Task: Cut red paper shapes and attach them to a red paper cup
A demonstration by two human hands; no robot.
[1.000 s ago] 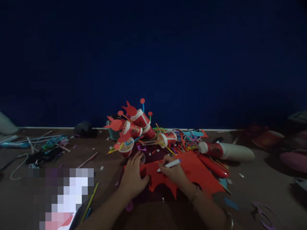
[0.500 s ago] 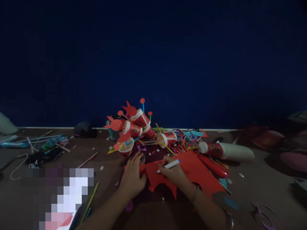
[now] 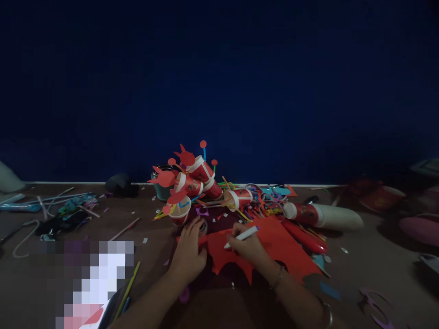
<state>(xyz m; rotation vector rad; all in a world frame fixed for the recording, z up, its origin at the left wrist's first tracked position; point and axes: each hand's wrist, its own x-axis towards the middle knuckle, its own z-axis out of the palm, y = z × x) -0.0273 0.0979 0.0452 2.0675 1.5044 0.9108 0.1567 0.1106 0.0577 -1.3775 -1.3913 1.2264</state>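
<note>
At the left of the frame, a tangle of blue and green scraps [image 3: 73, 204] lies on the brown table [image 3: 113, 208]; in the lower left, a yellow straw [image 3: 129, 285] slants. Just left of centre, red paper cups [image 3: 192, 185] lean together, with red cut-outs [image 3: 167, 178] at their rims. Below them, the left hand [image 3: 188, 251] is spread palm down, gripping nothing, over the left end of a red sheet [image 3: 274, 240]; it seems to press on the paper, though the dim light makes that uncertain. In the lower centre, the right hand [image 3: 246, 246] grips a white marker [image 3: 246, 233], tilted, its tip at the sheet, which has a jagged near edge and reaches right of centre. Farther right, a white and red cylinder [image 3: 336, 217] lies sideways; at the right edge sits a pink object [image 3: 420, 230].
</note>
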